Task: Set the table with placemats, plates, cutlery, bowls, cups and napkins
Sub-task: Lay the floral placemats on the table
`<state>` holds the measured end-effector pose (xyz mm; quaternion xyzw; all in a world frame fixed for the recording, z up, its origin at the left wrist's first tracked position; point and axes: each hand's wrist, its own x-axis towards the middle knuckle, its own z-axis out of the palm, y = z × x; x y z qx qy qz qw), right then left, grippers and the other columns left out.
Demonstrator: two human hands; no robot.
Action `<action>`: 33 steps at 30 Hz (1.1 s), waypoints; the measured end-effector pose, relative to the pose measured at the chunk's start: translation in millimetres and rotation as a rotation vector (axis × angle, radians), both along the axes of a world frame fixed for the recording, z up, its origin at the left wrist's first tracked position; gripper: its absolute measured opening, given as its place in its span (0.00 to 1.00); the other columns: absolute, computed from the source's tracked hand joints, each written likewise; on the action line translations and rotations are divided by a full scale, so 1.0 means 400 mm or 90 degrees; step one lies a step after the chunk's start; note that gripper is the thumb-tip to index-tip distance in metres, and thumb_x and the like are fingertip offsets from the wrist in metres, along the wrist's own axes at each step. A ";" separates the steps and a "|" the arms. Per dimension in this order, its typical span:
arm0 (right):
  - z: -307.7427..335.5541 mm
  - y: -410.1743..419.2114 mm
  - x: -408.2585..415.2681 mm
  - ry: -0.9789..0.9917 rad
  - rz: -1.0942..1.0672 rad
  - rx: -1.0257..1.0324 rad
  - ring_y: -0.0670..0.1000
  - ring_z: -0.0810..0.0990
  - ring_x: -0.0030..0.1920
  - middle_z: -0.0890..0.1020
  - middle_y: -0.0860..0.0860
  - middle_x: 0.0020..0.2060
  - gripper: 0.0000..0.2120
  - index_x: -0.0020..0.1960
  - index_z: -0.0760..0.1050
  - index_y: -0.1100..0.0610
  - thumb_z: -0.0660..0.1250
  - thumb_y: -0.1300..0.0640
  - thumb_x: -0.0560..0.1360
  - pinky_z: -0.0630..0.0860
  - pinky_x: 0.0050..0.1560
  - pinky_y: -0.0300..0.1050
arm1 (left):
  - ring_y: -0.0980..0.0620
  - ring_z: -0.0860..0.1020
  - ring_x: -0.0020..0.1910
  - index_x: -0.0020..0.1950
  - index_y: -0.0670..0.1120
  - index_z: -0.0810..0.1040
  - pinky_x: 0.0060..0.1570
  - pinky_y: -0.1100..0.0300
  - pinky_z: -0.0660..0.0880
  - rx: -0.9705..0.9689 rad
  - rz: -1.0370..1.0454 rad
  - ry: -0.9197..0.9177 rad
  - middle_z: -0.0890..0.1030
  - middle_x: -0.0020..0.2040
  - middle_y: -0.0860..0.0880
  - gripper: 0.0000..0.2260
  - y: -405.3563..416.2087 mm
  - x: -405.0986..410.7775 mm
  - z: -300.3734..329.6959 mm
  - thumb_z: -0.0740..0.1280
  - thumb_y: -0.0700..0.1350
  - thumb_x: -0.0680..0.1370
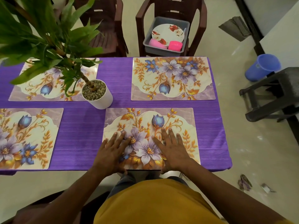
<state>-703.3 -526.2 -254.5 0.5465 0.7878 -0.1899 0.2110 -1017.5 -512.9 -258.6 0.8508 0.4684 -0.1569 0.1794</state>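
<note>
Both hands lie flat on the near mat, at the table's near edge: the left hand on its left half, the right hand on its right half, fingers straight and spread, pressing down and gripping nothing. The thumbs seem to hang at the mat's near rim.

Left of this mat lies a second mat; beyond it stands a plant pot, then two far mats, one partly under leaves. Beyond the table, a grey tub on a chair holds a plate and pink cups.

Risks, as I judge them: the mat sits close to the edge, so a push toward the body could slide it off. Reaching across for the tub could knock the pot.
</note>
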 end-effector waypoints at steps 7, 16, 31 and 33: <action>0.003 0.001 -0.008 -0.012 0.007 0.002 0.70 0.30 0.79 0.31 0.62 0.80 0.67 0.83 0.33 0.46 0.74 0.25 0.64 0.36 0.76 0.72 | 0.36 0.55 0.82 0.86 0.54 0.48 0.71 0.33 0.68 -0.002 0.002 -0.010 0.51 0.86 0.46 0.59 0.007 -0.007 0.002 0.51 0.85 0.62; 0.000 0.001 -0.010 -0.001 0.000 0.005 0.69 0.28 0.78 0.30 0.61 0.80 0.66 0.82 0.32 0.45 0.72 0.24 0.64 0.36 0.76 0.72 | 0.37 0.57 0.82 0.86 0.55 0.48 0.70 0.33 0.70 0.016 0.005 -0.029 0.53 0.86 0.47 0.58 0.012 -0.013 0.000 0.47 0.86 0.63; 0.047 0.003 -0.010 0.052 -0.030 0.003 0.64 0.31 0.80 0.32 0.57 0.82 0.59 0.83 0.39 0.42 0.76 0.31 0.68 0.36 0.78 0.68 | 0.39 0.71 0.75 0.78 0.58 0.69 0.59 0.35 0.76 0.045 0.082 -0.065 0.70 0.79 0.48 0.45 0.046 0.017 0.030 0.60 0.80 0.67; 0.067 -0.001 -0.015 0.104 -0.081 0.035 0.63 0.36 0.82 0.39 0.57 0.83 0.51 0.83 0.47 0.43 0.74 0.35 0.71 0.44 0.79 0.66 | 0.43 0.74 0.71 0.69 0.58 0.78 0.60 0.40 0.74 0.057 0.146 -0.076 0.75 0.74 0.50 0.32 0.075 0.044 0.045 0.62 0.73 0.71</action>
